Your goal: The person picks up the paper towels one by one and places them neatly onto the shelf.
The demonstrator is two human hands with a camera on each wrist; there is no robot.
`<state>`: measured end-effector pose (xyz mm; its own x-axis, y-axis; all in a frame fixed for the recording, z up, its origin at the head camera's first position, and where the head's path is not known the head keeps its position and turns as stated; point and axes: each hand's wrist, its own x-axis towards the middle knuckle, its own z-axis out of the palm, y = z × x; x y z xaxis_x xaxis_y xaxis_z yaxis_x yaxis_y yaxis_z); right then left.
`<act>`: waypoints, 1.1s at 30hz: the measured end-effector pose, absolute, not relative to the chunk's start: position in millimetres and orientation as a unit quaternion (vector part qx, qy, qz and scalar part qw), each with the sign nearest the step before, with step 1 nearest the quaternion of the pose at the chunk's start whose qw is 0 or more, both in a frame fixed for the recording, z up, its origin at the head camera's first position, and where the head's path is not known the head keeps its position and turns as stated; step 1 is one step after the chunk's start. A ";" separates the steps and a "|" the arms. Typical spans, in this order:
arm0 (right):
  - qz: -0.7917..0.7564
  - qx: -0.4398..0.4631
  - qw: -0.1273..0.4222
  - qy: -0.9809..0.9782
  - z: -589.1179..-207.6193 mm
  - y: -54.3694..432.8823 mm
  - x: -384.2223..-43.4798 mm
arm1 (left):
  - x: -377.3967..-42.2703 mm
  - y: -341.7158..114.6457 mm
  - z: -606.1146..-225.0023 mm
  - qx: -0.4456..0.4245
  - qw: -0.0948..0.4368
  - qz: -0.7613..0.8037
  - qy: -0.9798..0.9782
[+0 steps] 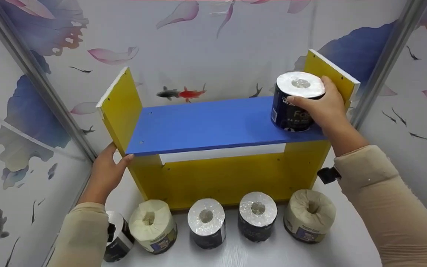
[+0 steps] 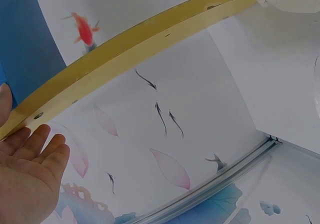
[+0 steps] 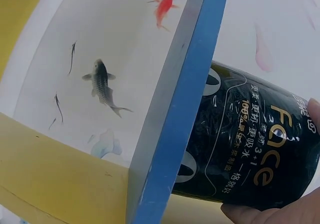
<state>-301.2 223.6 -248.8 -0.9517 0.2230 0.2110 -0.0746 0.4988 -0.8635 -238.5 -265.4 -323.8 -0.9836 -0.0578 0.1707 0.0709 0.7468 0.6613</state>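
My right hand (image 1: 328, 107) grips a black-wrapped toilet roll (image 1: 291, 111) with a white top, thumb at its front and fingers round its right side. The roll stands upright at the right end of the blue board (image 1: 198, 124) of a yellow-and-blue shelf. In the right wrist view, the black wrapper (image 3: 250, 144) with gold "Face" lettering meets the board's blue edge (image 3: 175, 119). At the left, my left hand (image 1: 106, 170) holds the shelf's yellow side panel (image 1: 122, 107), thumb at the front corner. The left wrist view shows its fingers (image 2: 37, 144) against the panel's outer face.
Before the shelf on the white table stand two cream-wrapped rolls (image 1: 153, 226) (image 1: 310, 217) and two black-wrapped ones (image 1: 207, 222) (image 1: 258, 217). Another black roll (image 1: 119, 237) is partly hidden by my left sleeve. Printed walls (image 1: 213, 48) with metal posts (image 1: 387, 59) enclose the table.
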 end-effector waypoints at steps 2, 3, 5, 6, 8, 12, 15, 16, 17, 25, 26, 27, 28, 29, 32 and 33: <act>0.499 -0.044 0.148 -0.853 -249.5 223.5 -301.5 | -238.9 -265.7 -324.8 -0.001 0.091 -0.357 -0.930; 0.499 -0.044 0.148 -0.853 -249.9 223.5 -301.8 | -239.1 -265.8 -325.3 0.000 0.091 -0.358 -0.929; 0.500 -0.044 0.148 -0.852 -250.1 223.4 -302.6 | -239.0 -265.9 -325.8 0.001 0.090 -0.360 -0.929; 0.500 -0.044 0.147 -0.852 -250.3 223.3 -303.0 | -239.0 -266.0 -325.9 0.003 0.088 -0.361 -0.928; 0.501 -0.044 0.146 -0.852 -250.8 223.2 -303.9 | -238.9 -266.0 -326.0 0.003 0.088 -0.360 -0.929; 0.503 -0.038 0.148 -0.851 -251.5 223.1 -305.1 | -238.9 -265.9 -326.6 0.001 0.092 -0.358 -0.929; 0.501 -0.034 0.150 -0.851 -251.2 222.8 -305.2 | -238.7 -265.9 -326.9 -0.002 0.098 -0.356 -0.929; 0.500 -0.034 0.151 -0.852 -251.1 222.8 -305.2 | -238.6 -265.8 -326.8 -0.003 0.099 -0.356 -0.929; 0.499 -0.034 0.151 -0.853 -250.9 222.7 -305.2 | -238.5 -265.6 -326.7 -0.002 0.100 -0.357 -0.929; 0.494 -0.044 0.140 -0.857 -249.3 222.4 -305.3 | -237.7 -265.2 -325.8 -0.004 0.100 -0.358 -0.928; 0.494 -0.045 0.139 -0.857 -249.2 222.3 -305.4 | -237.4 -265.5 -326.0 -0.005 0.101 -0.356 -0.929; 0.495 -0.046 0.138 -0.857 -249.1 222.2 -305.6 | -237.2 -265.4 -326.0 -0.007 0.103 -0.354 -0.929; 0.495 -0.046 0.138 -0.856 -249.1 222.1 -305.8 | -237.1 -265.3 -326.0 -0.007 0.103 -0.353 -0.930; 0.496 -0.045 0.138 -0.856 -249.2 222.0 -306.2 | -236.9 -265.2 -325.9 -0.007 0.102 -0.352 -0.930; 0.498 -0.042 0.141 -0.855 -249.5 221.7 -307.0 | -236.1 -264.5 -325.5 -0.005 0.099 -0.354 -0.930; 0.498 -0.042 0.142 -0.854 -249.6 221.6 -307.2 | -236.1 -264.1 -325.2 -0.004 0.098 -0.355 -0.930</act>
